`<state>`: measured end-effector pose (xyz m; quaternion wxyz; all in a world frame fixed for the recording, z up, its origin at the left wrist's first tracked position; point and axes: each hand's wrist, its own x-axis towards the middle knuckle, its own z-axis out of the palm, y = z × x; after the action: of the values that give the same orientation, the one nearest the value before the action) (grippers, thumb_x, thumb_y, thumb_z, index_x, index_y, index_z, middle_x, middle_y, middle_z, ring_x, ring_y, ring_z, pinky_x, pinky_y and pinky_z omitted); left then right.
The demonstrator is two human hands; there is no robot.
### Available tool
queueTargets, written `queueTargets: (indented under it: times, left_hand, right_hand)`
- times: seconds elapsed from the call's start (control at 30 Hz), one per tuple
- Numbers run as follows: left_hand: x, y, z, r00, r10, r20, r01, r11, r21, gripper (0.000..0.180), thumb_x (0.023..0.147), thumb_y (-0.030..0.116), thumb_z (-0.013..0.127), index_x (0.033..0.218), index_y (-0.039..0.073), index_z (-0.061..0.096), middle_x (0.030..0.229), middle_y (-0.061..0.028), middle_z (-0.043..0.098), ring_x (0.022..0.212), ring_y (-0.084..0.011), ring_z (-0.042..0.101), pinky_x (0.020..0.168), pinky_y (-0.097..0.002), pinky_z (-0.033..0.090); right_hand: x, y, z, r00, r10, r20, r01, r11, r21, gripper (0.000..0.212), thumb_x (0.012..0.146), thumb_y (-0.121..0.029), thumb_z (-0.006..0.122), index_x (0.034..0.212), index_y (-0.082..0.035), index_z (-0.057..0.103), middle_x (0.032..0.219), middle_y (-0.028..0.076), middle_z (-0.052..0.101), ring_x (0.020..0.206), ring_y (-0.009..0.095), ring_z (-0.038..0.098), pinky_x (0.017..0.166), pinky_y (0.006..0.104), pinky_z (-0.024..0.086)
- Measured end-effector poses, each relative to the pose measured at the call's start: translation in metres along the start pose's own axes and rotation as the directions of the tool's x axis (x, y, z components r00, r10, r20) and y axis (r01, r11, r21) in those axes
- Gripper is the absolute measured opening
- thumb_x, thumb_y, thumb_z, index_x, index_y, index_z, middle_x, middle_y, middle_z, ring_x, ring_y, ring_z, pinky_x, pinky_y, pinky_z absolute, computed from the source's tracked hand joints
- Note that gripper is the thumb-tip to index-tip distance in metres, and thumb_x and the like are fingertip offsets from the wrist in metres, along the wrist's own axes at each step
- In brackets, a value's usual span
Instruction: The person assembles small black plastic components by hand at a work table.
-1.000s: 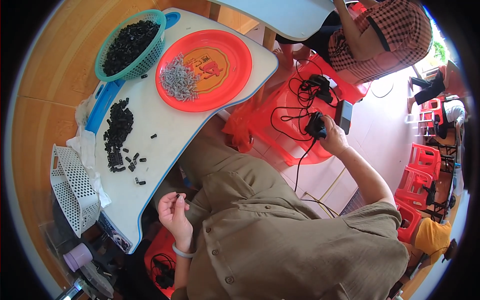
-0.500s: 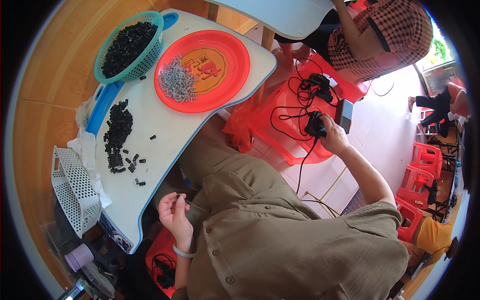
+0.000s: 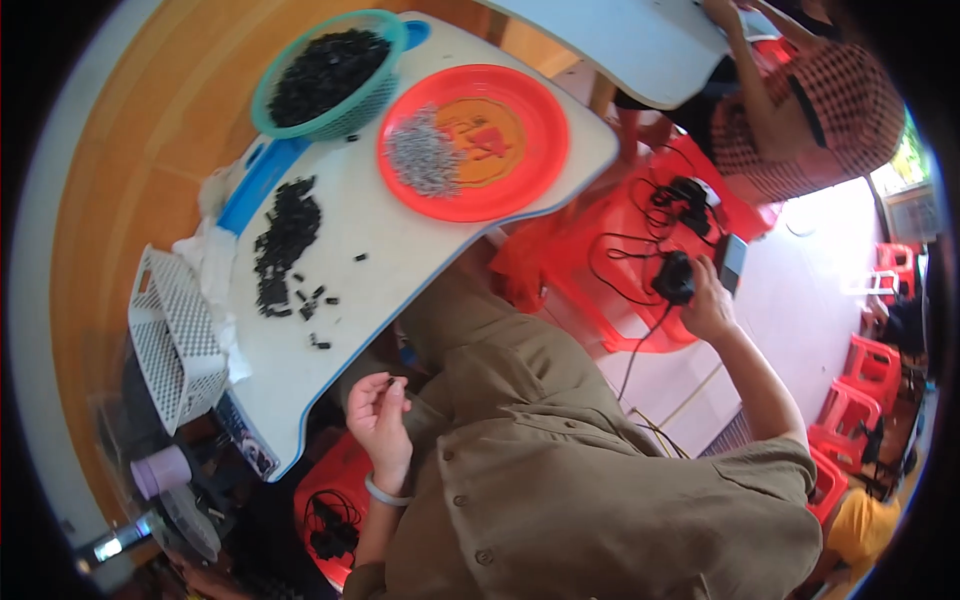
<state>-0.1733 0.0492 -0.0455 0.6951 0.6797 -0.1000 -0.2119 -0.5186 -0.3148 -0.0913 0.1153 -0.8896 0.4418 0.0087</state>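
Observation:
My left hand [image 3: 380, 425], wearing a pale bracelet, is raised beside the table's near edge. Its thumb and index finger pinch a small black part [image 3: 392, 381]. Off to the right, my right hand [image 3: 708, 302] closes on a rounded black device [image 3: 673, 278] with a cord, over a red plastic stool [image 3: 625, 290]. On the white table [image 3: 385, 290] lies a pile of small black parts [image 3: 287, 230], with several loose ones nearby. A red plate [image 3: 545, 125] bears a heap of small grey metallic pieces [image 3: 423, 155] that look like springs.
A green basket [image 3: 262, 100] full of black parts stands at the table's far left. White perforated baskets [image 3: 180, 340] and a lilac cup [image 3: 160, 472] are at the left. Tangled black cables [image 3: 685, 205] lie on the stool. Another person [image 3: 800, 125] sits at a second table [image 3: 620, 45].
The whole view has shifted, so the table and both hands appear farther right. My left hand still pinches the small part, and my right hand stays at the corded device.

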Motion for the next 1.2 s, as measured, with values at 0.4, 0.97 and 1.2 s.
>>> queueTargets:
  times: [0.4,0.97,1.2]
  left_hand:
    - [-0.004,0.004,-0.01,0.999,0.033,-0.017,-0.034,0.999,-0.043,0.02,0.088,0.0,0.062,0.107,0.001,0.057,0.09,-0.0098,0.067,0.066,-0.0083,0.057,0.058,-0.0199,0.047]
    - [-0.011,0.1,-0.028,0.975,0.176,0.137,-0.111,0.916,-0.386,0.036,0.082,-0.001,0.069,0.114,-0.001,0.052,0.09,-0.017,0.066,0.07,-0.0186,0.063,0.061,-0.0246,0.051]
    - [-0.024,0.136,-0.031,0.862,0.391,0.321,-0.137,0.791,-0.596,0.046,0.077,-0.008,0.073,0.117,-0.003,0.05,0.096,-0.0157,0.066,0.082,-0.0133,0.065,0.069,-0.0217,0.053]
  right_hand:
    - [0.04,-0.146,-0.026,0.666,-0.694,-0.274,0.734,0.675,0.075,0.029,0.069,-0.003,0.066,0.097,-0.002,0.058,0.096,0.015,0.062,0.08,0.033,0.063,0.066,0.0397,0.052]
    - [0.116,-0.417,0.008,0.675,-0.614,-0.409,0.72,0.669,0.184,0.033,0.076,-0.014,0.069,0.106,-0.006,0.061,0.091,0.013,0.059,0.081,0.031,0.062,0.065,0.042,0.05]
    - [0.116,-0.42,0.013,0.633,-0.668,-0.391,0.769,0.602,0.216,0.012,0.078,-0.013,0.068,0.09,-0.009,0.066,0.088,0.007,0.06,0.075,0.028,0.063,0.062,0.0387,0.051]
